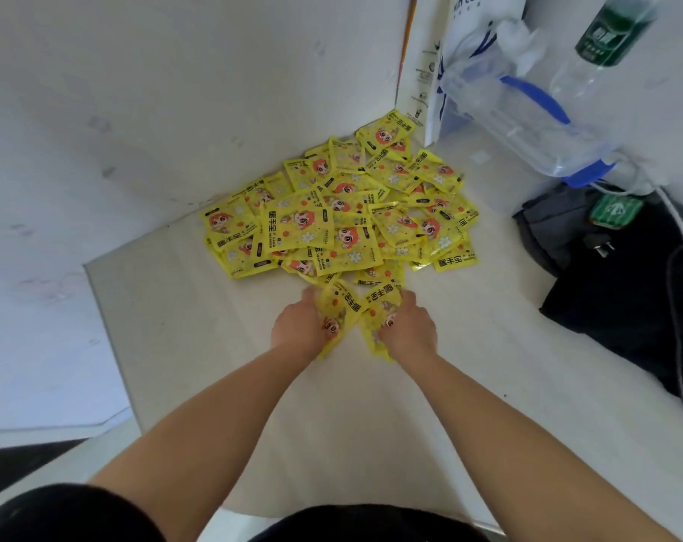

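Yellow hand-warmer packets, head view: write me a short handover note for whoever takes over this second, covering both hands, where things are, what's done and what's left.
Left hand: grips one yellow foil hand-warmer packet at the near edge of the heap.
Right hand: grips a second yellow packet right beside it.
Pile of yellow packets: a loose heap on the white table, pushed into the wall corner.
Done: two packets are in hand; no sorted stack shows anywhere.
Left: probably nearly the whole heap to go through.
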